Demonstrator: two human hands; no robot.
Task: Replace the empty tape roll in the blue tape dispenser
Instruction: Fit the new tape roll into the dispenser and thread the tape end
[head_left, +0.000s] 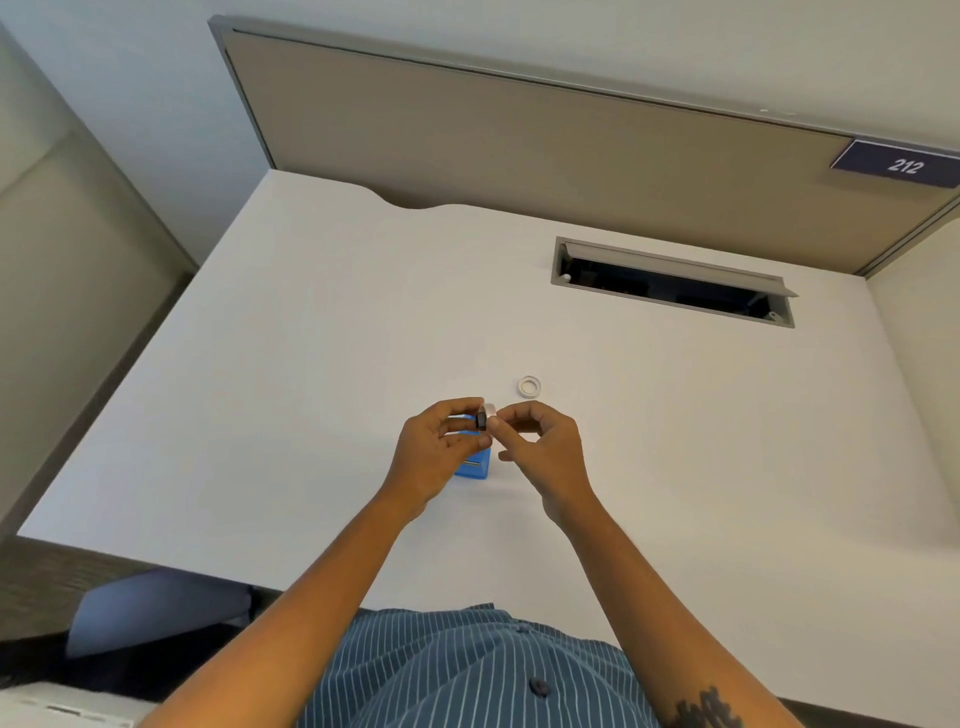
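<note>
Both hands meet just above the white bench (311, 338). The left hand (431, 457) pinches a small black spool piece (481, 420) between thumb and fingers (457, 408). The right hand (540, 447) has its fingers closed on a small pale ring (489, 410) that sits right against the black piece. I think this is the empty roll coming off the spool, or a roll going on; I cannot tell which.

To do this well, hold the black piece still and slide the ring straight along it, not crooked, with a soft grip so nothing pops away.

The blue plastic tape dispenser (475, 467) stands on the bench under the left hand, which hides most of it. A round white tape roll (529, 386) lies flat near the hands, a little beyond them, touching nothing. It is too small to tell if it is full. The ring between the hands is blurry too.
</note>
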